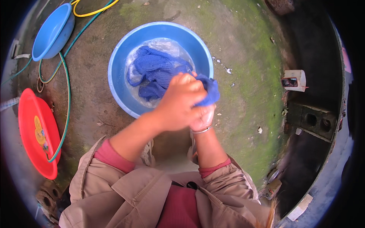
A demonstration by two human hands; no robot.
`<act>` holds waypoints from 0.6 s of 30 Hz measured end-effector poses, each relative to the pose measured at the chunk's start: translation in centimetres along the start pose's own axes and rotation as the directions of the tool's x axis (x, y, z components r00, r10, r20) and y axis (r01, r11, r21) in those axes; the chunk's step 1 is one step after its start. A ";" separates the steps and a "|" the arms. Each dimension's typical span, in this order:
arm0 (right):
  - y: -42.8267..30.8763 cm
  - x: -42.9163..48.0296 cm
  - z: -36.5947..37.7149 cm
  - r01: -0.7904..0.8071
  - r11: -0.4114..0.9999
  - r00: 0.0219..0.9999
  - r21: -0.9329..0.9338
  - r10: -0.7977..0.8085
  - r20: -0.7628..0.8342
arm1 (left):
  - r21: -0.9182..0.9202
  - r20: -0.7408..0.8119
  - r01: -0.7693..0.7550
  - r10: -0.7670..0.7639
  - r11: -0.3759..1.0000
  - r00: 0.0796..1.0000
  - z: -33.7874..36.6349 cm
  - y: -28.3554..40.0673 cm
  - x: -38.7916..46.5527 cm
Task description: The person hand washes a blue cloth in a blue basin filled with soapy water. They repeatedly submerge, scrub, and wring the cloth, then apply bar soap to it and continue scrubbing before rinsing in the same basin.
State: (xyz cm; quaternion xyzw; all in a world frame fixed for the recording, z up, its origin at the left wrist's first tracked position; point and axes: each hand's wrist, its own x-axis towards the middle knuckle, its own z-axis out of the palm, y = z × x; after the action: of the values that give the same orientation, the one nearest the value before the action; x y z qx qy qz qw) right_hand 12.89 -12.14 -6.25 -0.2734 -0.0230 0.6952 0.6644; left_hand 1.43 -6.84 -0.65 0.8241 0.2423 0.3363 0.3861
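A blue knitted garment [159,62] lies soaked and bunched in cloudy, sudsy water inside a round blue plastic basin [117,51]. One part of it rises over the basin's right rim into my two hands. My left hand [182,99] is clenched on the cloth and crosses above my right hand. My right hand [204,118], with a silver bracelet [202,130] at its wrist, grips the same bunch from below and is partly covered. Beyond the knuckles, a loose fold of the garment sticks out to the right.
At the left, a smaller blue basin [52,31] and a red basin [42,134] stand tilted. A green hose [68,94] runs between them, and a yellow hose [91,13] curves above. Hollow concrete blocks [310,119] line the right side of the mossy floor [242,114].
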 end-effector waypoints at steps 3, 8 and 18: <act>0.3 -0.8 -0.4 -0.038 0.998 0.990 -0.046 0.032 -0.138 | 0.261 -0.022 -0.007 0.013 0.965 1.000 2.9 -0.7 -0.4; 0.6 -1.2 0.4 -0.161 0.980 0.933 -0.113 0.114 -0.342 | 0.330 -0.238 0.112 -0.032 0.937 0.971 3.9 -2.9 -1.4; 2.2 3.0 0.6 -0.015 0.880 0.987 -0.475 0.088 0.133 | 0.360 -0.240 -0.035 0.129 0.932 0.962 2.3 0.5 -2.0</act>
State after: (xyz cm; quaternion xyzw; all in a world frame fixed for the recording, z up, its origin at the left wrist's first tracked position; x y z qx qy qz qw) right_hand 10.71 -9.38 -7.63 -0.3745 -0.2345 0.7046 0.5551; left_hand 1.90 -9.53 -2.11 0.8381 0.3120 0.4084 0.1829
